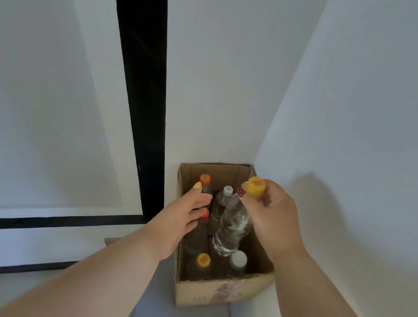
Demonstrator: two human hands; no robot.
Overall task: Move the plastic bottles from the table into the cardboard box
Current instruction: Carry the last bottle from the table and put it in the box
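Your right hand point(272, 217) pinches a clear bottle point(233, 225) just under its yellow cap point(256, 185), above the cardboard box point(222, 292). At nine o'clock, your left hand point(179, 219) is spread open, holding nothing.

White corner with a dark frame

A black frame point(140, 98) runs down the white wall point(217, 63), turning left at its lower end; a side wall point(373, 116) stands right of it.

Six plastic bottles point(233, 222), one cardboard box point(222, 294), two hands point(275, 218)
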